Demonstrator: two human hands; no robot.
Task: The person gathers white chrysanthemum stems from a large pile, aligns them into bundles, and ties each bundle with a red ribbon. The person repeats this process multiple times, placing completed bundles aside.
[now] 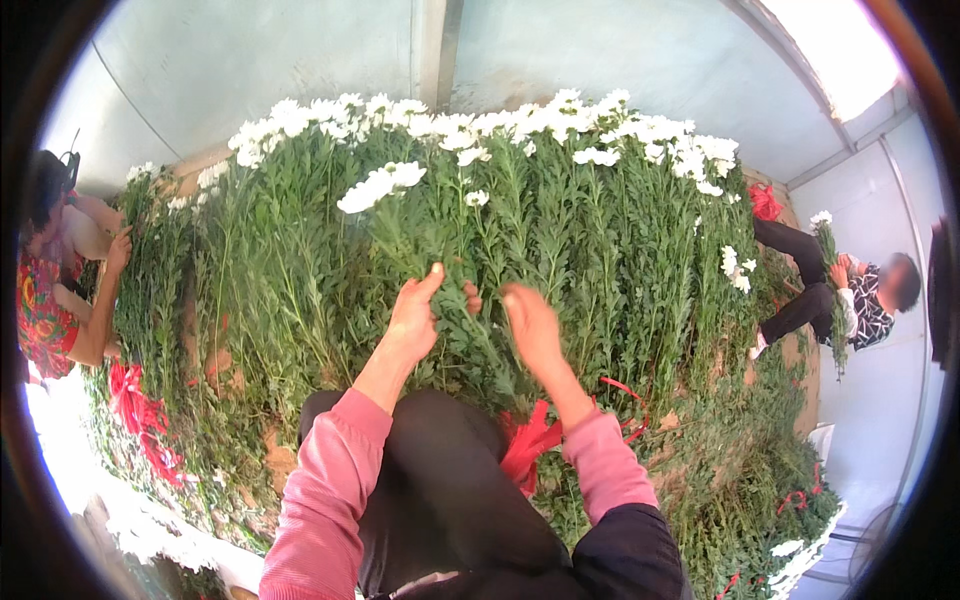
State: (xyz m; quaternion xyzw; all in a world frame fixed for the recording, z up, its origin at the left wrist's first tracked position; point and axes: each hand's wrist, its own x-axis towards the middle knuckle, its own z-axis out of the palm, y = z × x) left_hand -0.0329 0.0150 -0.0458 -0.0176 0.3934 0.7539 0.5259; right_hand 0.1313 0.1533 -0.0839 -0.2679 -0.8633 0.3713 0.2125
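My left hand (pixel 415 313) is closed around the leafy stems of a bunch of white chrysanthemums (pixel 381 187), whose flower heads point up and to the left. The stems of the bunch slant down to the right, towards my knees. To the right of these stems my right hand (pixel 531 319) is slightly blurred, with its fingers curled; no flower shows in it, and whether it pinches something thin cannot be seen. Red plastic ties (pixel 529 450) lie beside my knee, below my right hand.
A wide row of white chrysanthemums (pixel 555 217) lies before me, heads against the wall (pixel 600 52). One person (pixel 52 300) sits at the far left, another (pixel 862 292) at the right with a bunch. More red ties (pixel 139 405) lie at the left; loose greenery (pixel 720 510) covers the lower right.
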